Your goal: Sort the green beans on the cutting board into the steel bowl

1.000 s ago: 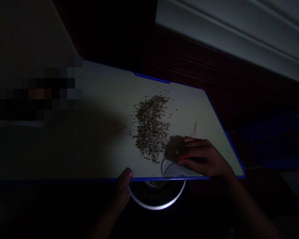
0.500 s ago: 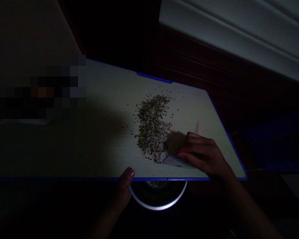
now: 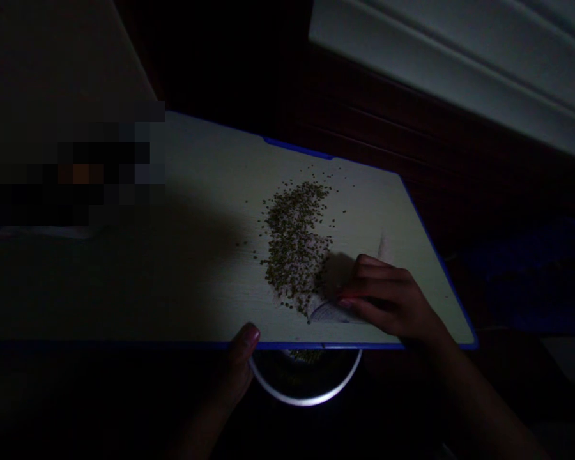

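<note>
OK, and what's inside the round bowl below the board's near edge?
In the bowl, small greenish grains show right by the blue-edged board. The board covers the bowl's far part, so anything there is hidden; the near part is too dark to make out.

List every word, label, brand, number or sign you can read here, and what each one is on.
None readable.
Thin piece at the right hand: faint curved marks, too dark and blurred to tell whether they are writing.
Board and bowl: no lettering visible on the parts in view.
Pixelated patch at left: whatever is there cannot be read.
</note>
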A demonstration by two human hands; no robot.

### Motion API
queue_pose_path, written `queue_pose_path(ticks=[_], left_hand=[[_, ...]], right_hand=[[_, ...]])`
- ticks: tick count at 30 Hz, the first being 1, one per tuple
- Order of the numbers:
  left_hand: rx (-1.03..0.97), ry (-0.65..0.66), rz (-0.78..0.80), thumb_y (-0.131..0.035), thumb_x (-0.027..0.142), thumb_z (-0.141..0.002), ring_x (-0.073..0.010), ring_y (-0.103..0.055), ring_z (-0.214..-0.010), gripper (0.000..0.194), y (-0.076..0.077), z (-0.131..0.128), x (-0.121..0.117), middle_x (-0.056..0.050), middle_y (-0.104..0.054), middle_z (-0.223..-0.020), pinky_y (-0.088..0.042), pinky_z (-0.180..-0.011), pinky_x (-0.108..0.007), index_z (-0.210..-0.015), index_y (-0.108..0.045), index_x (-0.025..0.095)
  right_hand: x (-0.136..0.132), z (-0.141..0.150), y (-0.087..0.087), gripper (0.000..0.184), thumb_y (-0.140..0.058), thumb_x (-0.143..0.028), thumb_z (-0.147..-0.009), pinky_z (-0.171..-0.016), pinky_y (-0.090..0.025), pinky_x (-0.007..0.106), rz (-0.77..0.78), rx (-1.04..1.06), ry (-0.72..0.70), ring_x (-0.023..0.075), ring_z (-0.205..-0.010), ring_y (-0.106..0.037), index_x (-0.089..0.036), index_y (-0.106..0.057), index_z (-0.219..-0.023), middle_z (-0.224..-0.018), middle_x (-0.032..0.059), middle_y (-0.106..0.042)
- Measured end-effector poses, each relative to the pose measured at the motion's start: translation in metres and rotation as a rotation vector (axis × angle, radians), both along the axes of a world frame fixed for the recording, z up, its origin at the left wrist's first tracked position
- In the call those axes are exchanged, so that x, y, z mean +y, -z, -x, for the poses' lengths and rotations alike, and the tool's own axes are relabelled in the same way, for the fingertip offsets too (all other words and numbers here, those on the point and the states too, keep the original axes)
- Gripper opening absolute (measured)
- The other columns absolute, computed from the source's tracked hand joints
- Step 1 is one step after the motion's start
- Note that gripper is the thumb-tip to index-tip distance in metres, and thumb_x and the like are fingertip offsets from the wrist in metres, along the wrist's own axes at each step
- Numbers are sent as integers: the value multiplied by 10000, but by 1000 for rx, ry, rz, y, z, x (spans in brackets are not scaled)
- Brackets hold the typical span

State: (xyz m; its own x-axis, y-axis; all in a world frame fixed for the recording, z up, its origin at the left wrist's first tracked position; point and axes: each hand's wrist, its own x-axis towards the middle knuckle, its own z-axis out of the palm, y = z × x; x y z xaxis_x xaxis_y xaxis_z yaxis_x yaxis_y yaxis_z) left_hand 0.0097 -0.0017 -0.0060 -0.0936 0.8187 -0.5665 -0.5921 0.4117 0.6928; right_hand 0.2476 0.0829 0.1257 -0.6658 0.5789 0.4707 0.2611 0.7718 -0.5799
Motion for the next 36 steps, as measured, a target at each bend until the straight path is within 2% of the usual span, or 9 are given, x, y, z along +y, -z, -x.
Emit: queue_pose_path(ticks=[3, 8, 13, 19, 24, 29, 33, 36], left_hand=[[-11, 13, 46, -856, 566, -457, -186, -503, -506, 450, 0, 0, 0, 24, -525, -498, -566, -654, -432, -467, -535, 251], [-21, 40, 35, -851, 571, -493, -222, -544, -556, 450, 7, 3, -3, 8, -557, -535, -541, -633, -420, -494, -538, 247], [-74, 62, 14, -842, 554, -564, -212, -532, -552, 428, 17, 7, -6, 21, -554, -552, -516, -605, -386, -535, -546, 245], [9, -1, 52, -864, 573, -460, -190, -492, -508, 493, 8, 3, -2, 33, -490, -508, -513, -548, -377, -482, -482, 261], [-35, 15, 33, -878, 588, -450, -207, -534, -538, 486, 4, 2, -2, 16, -545, -523, -578, -676, -437, -472, -523, 257], [2, 29, 22, -856, 560, -518, -265, -607, -595, 426, 12, 5, -4, -8, -593, -541, -587, -699, -461, -491, -562, 254], [-74, 33, 75, -852, 597, -465, -386, -702, -805, 427, 10, 3, -2, -36, -640, -558, -597, -782, -510, -527, -589, 266], [-104, 52, 65, -862, 579, -448, -410, -713, -879, 416, 7, 2, 0, -41, -666, -593, -599, -806, -522, -558, -619, 261]], right_hand=[[0, 1, -1, 95, -697, -145, -941, -732, -497, 355, -5, 16, -8, 170, -774, -606, -168, -755, -1013, -825, 53, -715], [1, 1, -2, 111, -690, -170, -959, -727, -501, 355, -45, -2, 20, 185, -806, -616, -171, -754, -1050, -849, 69, -719], [1, 0, 2, 111, -691, -189, -961, -754, -508, 366, -31, -1, -46, 186, -803, -624, -174, -758, -1048, -854, 69, -732], [2, 1, 2, 108, -677, -200, -972, -756, -515, 360, -29, -4, -41, 188, -823, -641, -186, -762, -1037, -864, 67, -735], [1, 1, 1, 117, -687, -197, -967, -791, -518, 365, -30, -7, -95, 187, -851, -653, -170, -753, -1060, -881, 70, -747], [1, 2, 3, 124, -678, -213, -975, -764, -518, 357, -43, -4, -71, 186, -827, -642, -187, -756, -1069, -875, 64, -744], [1, 6, 3, 120, -670, -213, -981, -714, -503, 343, -99, 0, -45, 179, -757, -616, -182, -758, -1056, -814, 54, -729], [2, 8, -2, 120, -654, -208, -991, -706, -493, 340, -126, -18, -45, 174, -743, -606, -177, -753, -1052, -821, 56, -735]])
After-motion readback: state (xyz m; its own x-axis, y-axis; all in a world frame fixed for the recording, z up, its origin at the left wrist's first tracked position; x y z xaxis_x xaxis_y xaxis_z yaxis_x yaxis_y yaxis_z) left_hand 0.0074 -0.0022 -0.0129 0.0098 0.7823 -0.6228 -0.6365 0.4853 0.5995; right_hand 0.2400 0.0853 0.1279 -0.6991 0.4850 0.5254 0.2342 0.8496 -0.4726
